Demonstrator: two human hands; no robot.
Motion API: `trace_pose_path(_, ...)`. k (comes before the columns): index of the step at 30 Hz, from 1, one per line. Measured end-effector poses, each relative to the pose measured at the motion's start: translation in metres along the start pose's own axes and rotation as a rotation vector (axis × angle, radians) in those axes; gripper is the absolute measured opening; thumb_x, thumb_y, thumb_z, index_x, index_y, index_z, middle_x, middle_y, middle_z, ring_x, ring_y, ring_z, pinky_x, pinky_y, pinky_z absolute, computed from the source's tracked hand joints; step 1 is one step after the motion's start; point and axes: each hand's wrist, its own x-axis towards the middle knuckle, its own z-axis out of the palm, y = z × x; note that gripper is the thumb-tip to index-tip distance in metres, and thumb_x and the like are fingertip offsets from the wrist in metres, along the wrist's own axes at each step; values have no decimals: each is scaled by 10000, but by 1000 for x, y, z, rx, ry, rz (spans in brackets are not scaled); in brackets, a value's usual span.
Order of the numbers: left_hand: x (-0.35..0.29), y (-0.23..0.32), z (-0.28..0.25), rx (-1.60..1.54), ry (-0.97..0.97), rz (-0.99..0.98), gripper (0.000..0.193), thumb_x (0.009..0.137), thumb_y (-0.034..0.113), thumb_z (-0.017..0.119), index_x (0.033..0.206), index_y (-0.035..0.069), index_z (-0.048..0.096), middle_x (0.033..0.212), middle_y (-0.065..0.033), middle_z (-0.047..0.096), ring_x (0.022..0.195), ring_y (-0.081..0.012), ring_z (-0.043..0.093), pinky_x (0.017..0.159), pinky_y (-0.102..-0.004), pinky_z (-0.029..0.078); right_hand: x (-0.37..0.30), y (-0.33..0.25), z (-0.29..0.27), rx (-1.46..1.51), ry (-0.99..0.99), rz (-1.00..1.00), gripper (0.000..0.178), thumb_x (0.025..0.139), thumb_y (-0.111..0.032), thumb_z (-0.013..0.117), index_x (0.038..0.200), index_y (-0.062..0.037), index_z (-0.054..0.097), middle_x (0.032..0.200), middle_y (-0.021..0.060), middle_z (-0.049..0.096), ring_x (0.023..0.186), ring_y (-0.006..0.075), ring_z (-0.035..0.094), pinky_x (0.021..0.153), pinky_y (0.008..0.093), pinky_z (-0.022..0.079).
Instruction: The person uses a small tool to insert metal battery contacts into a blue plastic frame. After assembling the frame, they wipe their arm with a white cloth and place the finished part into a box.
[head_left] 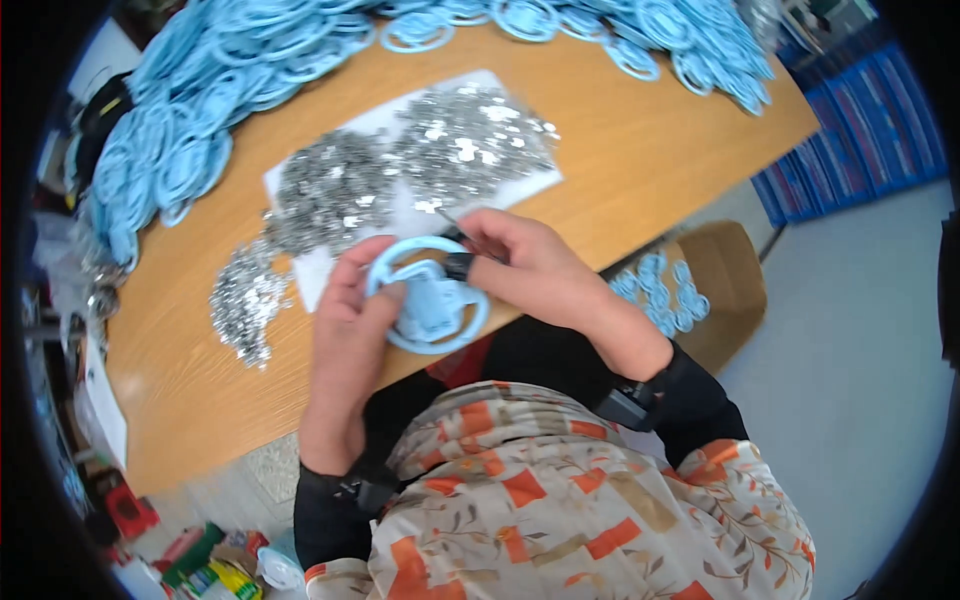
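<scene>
Held over the near edge of the desk [620, 150]: pale blue plastic ring [428, 297], flat side up, pinched at its left rim by the left hand [350, 320]. Right hand [525, 262] just right of it, fingers closed on a thin dark tool [455, 228], tip angled up-left toward the heap of small silver metal parts [400, 170].

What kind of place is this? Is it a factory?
Probably a small assembly workshop. Heaps of identical light blue plastic rings line the wooden table, a pile of small silver metal parts lies on white paper, and a cardboard box beside the table holds more rings.
</scene>
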Motion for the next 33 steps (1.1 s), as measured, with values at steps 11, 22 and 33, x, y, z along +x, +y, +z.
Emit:
trace_pose_path(11, 1, 13, -4, 249, -10, -55, 358, 902, 26, 580, 1254, -27, 540, 1034, -58, 659, 867, -73, 607, 755, -240, 503, 4, 3, 6, 3, 10, 41, 197, 903, -84, 552, 1076, 0, 596, 832, 32, 601, 725, 95, 549, 640, 255, 447)
trace_pose_path(22, 5, 11, -12, 366, -21, -119, 338, 899, 45, 600, 1223, -41, 555, 1013, -81, 669, 900, -96, 618, 794, -249, 511, -14, -12, 5, -878, 15, -326, 286, 841, -108, 612, 1125, -144, 609, 811, 96, 659, 746, 338, 648, 591, 434, 502)
trace_pose_path(33, 4, 14, -10, 355, -26, -138, 335, 912, 47, 591, 1232, -43, 549, 1017, -91, 672, 899, -101, 623, 790, -251, 517, -11, -14, 6, -1097, 32, -533, 204, 753, -127, 648, 955, -146, 632, 642, 46, 564, 584, 255, 615, 490, 379, 467)
